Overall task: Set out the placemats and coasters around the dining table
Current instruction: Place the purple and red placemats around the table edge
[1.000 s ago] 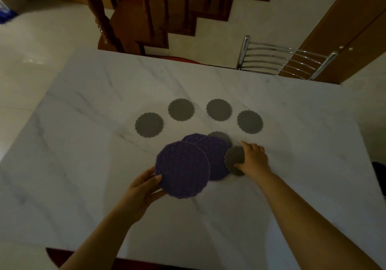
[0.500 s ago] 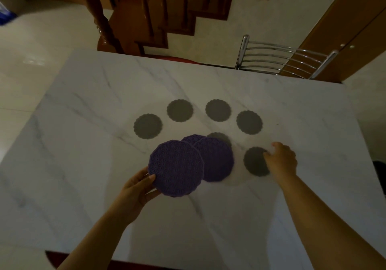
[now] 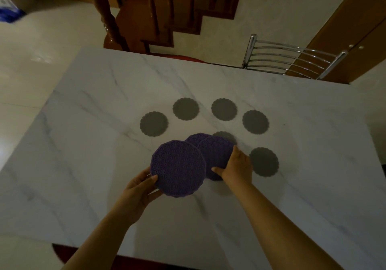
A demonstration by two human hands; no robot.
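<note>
My left hand (image 3: 140, 188) holds a round purple placemat (image 3: 178, 168) by its near-left rim, tilted a little above the marble table (image 3: 83, 165). My right hand (image 3: 237, 166) grips the right edge of a second purple placemat (image 3: 215, 150), which overlaps a third purple one (image 3: 195, 138) behind it. Several grey scalloped coasters lie in an arc: far left (image 3: 154, 124), (image 3: 185, 109), (image 3: 224, 109), (image 3: 255, 122), and one to the right of my right hand (image 3: 264, 161). Another grey coaster (image 3: 226, 136) is half hidden under the purple placemats.
A metal-backed chair (image 3: 292, 59) stands at the table's far right side. Wooden stairs with a banister post (image 3: 108, 23) rise behind the far edge. A brown cabinet (image 3: 355, 31) is at the right. A dark red chair seat (image 3: 62, 253) shows under the near edge.
My right hand slid a grey coaster out to the right, let it go, then came back left and took hold of the second purple placemat. The left hand's placemat shifted slightly.
</note>
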